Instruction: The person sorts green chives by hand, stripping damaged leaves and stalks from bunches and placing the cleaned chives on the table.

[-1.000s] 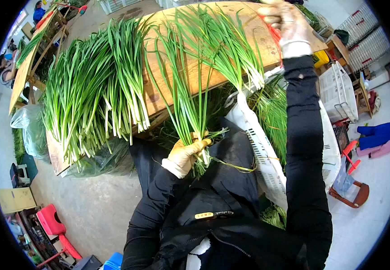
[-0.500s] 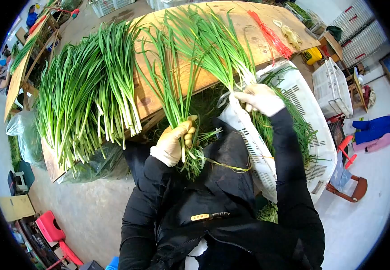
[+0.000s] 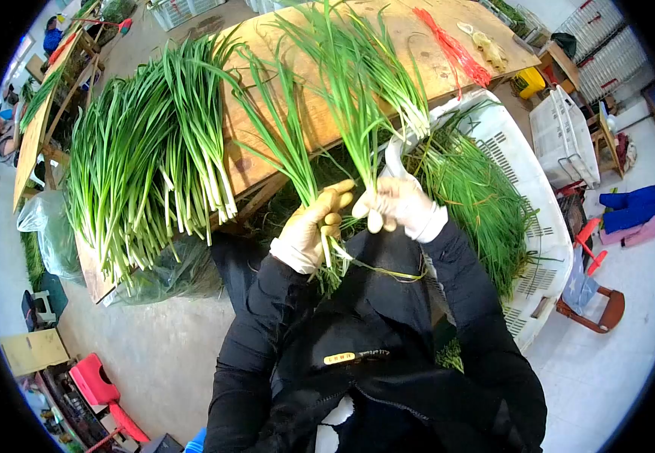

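Note:
Gloved in white, my left hand (image 3: 311,228) is closed round a small bunch of garlic chives (image 3: 288,155), with stem ends and limp scraps hanging below the fingers. Close beside it on the right, my right hand (image 3: 401,208) pinches the pale lower ends of another bunch of chives (image 3: 356,124), whose leaves fan out over the wooden table (image 3: 250,162). Just beyond, a few chives (image 3: 407,94) lie with white ends at the table's edge. To the left a thick pile of chives (image 3: 135,151) overhangs the table, stems toward me.
At my right stands a white slotted crate (image 3: 545,219) holding loose green leaves (image 3: 471,204). Red ties (image 3: 452,49) and a pale glove (image 3: 485,47) lie on the table's far right. Plastic bags (image 3: 48,234) hang by its left end; a red stool (image 3: 95,379) stands lower left.
My right hand has come left and toward me from the crate's edge, bringing a bunch of chives off the table. My left hand has shifted slightly right, still holding its bunch.

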A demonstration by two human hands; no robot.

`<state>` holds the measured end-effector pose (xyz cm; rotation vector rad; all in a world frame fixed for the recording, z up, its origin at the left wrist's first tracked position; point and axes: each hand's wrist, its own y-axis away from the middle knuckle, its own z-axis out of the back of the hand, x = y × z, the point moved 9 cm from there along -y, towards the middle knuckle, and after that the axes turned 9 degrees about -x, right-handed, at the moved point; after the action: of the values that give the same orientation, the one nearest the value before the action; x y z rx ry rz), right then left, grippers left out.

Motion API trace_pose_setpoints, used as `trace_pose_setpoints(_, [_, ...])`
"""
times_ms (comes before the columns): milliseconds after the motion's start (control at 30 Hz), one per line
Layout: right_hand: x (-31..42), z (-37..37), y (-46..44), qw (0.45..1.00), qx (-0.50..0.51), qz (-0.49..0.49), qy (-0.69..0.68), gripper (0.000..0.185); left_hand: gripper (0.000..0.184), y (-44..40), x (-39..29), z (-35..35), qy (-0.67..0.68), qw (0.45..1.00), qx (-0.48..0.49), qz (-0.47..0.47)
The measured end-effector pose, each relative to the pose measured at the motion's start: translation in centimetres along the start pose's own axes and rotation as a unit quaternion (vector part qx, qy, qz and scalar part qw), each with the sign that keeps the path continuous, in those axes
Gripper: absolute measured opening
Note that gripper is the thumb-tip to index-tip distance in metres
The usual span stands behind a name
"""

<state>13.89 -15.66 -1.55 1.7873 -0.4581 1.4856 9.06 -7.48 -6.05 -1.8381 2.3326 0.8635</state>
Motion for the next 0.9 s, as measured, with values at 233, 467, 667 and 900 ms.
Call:
trace_pose_setpoints(233, [-4.9,-2.3,-0.1,0.997,-0.016,-0.048,-0.055,0.022,0.012,0.2,0.1,1.4,-0.086,0.988,-0.114,-0.052])
trace_pose_setpoints(467, [1.0,-2.2,3.7,0.729,-0.339,0.391,0.448,0.014,0.011,-0.3,0.4,3.4,-0.096,0.969,-0.195,-0.117])
trace_pose_setpoints(667, [1.1,-0.9,7.0,0.695,-0.415,0.447,0.380,0.008,0.008,-0.6,0.4,2.4,-0.082,0.963,-0.214,-0.138])
trace_pose_setpoints(900, [-16.1,-3.1,8.0,0.979,-0.114,-0.163,-0.054,0.030,0.010,-0.4,-2.0,3.2,-0.051,0.985,-0.136,-0.091])
